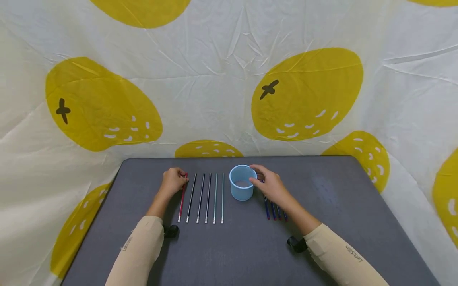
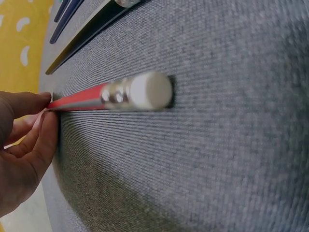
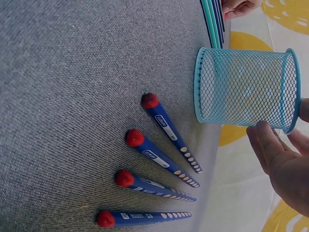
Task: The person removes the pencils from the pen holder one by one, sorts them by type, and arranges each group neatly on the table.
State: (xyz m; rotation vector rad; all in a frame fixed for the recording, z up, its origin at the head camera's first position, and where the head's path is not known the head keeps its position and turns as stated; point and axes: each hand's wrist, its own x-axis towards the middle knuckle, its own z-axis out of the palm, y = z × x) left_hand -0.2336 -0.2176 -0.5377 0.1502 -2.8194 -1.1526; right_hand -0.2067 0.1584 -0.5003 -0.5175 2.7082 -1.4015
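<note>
At the left end of a row of pencils, my left hand pinches a red pencil near its far end. Its white eraser points toward me in the left wrist view. Right of the row stands a light blue mesh pencil cup, with nothing visible inside. My right hand holds the cup's right side by the rim, thumb and fingers around the edge. Under that forearm lie several blue pencils with red ends, partly hidden in the head view.
Next to the red pencil, several dark pencils and two teal pencils lie parallel, erasers toward me. Everything rests on a grey cloth-covered table. A white curtain with yellow fruit prints hangs behind its far edge.
</note>
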